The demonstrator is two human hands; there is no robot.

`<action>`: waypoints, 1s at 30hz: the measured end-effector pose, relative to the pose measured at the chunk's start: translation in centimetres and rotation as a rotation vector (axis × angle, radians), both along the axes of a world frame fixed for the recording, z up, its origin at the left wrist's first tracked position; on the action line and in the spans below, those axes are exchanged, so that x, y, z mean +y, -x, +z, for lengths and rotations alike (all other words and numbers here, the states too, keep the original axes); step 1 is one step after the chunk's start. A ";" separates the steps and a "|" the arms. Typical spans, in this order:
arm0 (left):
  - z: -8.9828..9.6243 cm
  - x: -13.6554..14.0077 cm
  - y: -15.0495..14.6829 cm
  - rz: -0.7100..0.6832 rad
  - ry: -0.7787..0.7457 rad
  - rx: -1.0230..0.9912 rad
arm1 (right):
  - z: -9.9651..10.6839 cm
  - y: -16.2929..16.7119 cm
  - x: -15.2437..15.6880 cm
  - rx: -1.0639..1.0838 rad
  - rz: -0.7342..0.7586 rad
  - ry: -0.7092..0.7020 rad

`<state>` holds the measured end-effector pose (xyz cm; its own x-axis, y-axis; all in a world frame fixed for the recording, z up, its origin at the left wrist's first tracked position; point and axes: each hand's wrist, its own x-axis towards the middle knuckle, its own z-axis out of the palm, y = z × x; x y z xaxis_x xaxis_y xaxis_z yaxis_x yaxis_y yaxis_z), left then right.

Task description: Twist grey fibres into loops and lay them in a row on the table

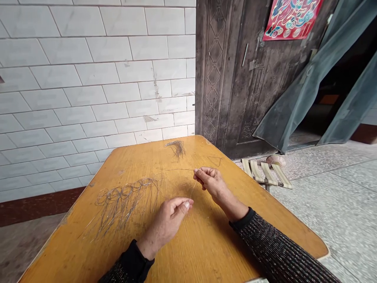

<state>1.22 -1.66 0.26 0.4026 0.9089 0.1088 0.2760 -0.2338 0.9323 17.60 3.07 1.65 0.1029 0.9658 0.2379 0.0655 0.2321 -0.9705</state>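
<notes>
Above the middle of the wooden table (206,232), my left hand (172,216) and my right hand (210,182) pinch a thin wire (193,189) that runs between their fingertips. A length of it also stretches left from my right fingertips. Both hands are closed, thumb against fingers. To the left of my left hand lies a spread of wires with looped ends (126,192), their straight tails pointing toward me. Farther off, near the table's back edge, rests a small bundle of straight wires (176,147). A single bent wire (215,160) lies beyond my right hand.
A white tiled wall (97,78) stands behind the table. At the right are a dark carved door (229,86) with a red poster (291,19) and a grey-blue curtain (303,82). A low strapped stool (266,173) stands beside the table's right edge.
</notes>
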 end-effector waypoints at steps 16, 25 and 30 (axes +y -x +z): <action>-0.8 0.4 -0.2 0.141 -0.216 0.178 | -0.2 1.2 -0.7 -0.121 0.018 -0.008; -0.4 0.0 -0.6 0.204 -0.434 0.375 | -0.3 1.5 -0.7 -0.151 0.022 0.002; -0.3 0.0 -0.7 0.214 -0.416 0.404 | -0.4 1.5 -0.8 -0.180 0.023 -0.001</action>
